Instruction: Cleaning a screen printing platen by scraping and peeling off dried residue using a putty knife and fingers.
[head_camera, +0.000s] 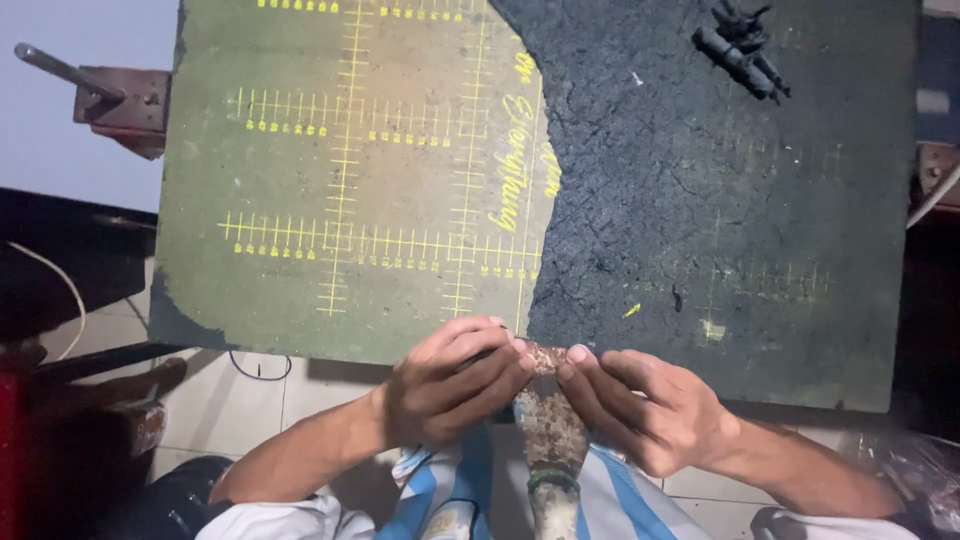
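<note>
No packages, labels, signs or screens show. The nearest thing to one is the green board (350, 180), far and left of centre, which bears printed yellow ruler lines and lettering, its green coating worn away to black on the right.

Worn workbench over a tiled floor

A green gridded board (340, 180) tops the bench; pale tiles (250, 400) below, dim light.

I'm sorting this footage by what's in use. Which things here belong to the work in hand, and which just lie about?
In hand:
- speckled cloth piece, pinched by left hand and right hand
- green gridded mat at its edge

Lying about:
- dark small parts, far corner
- metal handle
- cable on the floor
</note>
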